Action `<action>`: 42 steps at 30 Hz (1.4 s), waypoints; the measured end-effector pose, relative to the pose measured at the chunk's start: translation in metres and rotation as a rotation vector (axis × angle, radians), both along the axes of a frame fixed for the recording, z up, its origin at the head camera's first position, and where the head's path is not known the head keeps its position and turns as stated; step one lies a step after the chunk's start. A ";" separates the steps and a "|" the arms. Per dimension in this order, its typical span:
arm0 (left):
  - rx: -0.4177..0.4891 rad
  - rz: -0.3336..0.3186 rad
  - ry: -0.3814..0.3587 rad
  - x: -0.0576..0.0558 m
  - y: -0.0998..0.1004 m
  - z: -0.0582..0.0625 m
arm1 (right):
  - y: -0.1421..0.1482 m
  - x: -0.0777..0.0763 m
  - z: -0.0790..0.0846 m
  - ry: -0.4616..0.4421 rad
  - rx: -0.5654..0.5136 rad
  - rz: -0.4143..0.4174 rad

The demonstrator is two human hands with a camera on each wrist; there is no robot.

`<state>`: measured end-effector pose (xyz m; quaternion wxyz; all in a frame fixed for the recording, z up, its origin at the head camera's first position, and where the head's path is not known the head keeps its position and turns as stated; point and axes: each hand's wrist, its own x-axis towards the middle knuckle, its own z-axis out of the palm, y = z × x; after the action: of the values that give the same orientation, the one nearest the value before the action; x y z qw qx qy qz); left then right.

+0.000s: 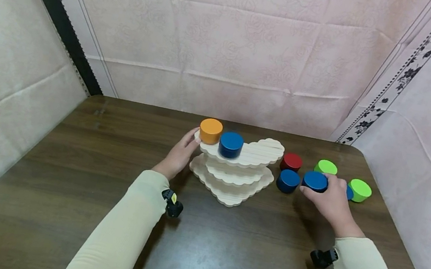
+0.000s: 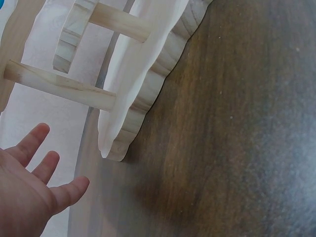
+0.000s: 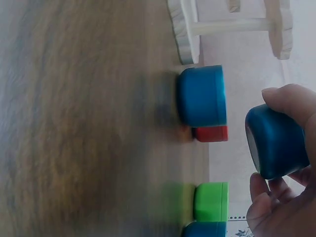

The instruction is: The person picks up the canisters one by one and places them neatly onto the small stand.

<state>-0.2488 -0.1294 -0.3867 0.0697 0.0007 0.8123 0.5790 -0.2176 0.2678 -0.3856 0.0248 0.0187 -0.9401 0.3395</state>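
A three-tiered pale wooden stand (image 1: pixel 261 153) with scalloped edges holds an orange round tin (image 1: pixel 210 131) and a blue tin (image 1: pixel 231 145) on its top tier. My left hand (image 1: pixel 178 154) is at the top tier's left end, fingertips right beside the orange tin. In the left wrist view, three of its fingers (image 2: pixel 69 195) are straight and spread below the stand's dowels. To the right, my right hand (image 1: pixel 333 201) grips another blue round tin (image 3: pixel 279 140) between thumb and fingers, lifted and tilted above the table.
Left of the right hand stand a blue tin (image 1: pixel 288 181) and a red tin (image 1: pixel 292 161). Two green tins (image 1: pixel 326 166) and a partly hidden blue tin (image 1: pixel 349 193) are around it. The brown wooden table (image 1: pixel 59 184) meets cloth-covered walls (image 1: pixel 234 51) behind and at both sides.
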 end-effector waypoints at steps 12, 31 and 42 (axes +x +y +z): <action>0.015 -0.015 0.022 -0.001 -0.001 -0.001 | -0.016 0.003 0.021 0.047 -0.103 -0.012; 0.020 -0.003 0.022 -0.002 -0.001 -0.002 | -0.059 -0.003 0.052 0.075 -0.156 0.073; 0.003 -0.002 0.021 -0.002 0.000 -0.001 | -0.079 -0.012 0.053 0.083 -0.172 0.116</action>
<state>-0.2505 -0.1297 -0.3878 0.0618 0.0077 0.8120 0.5803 -0.2295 0.1884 -0.3325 0.0455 0.0848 -0.9029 0.4189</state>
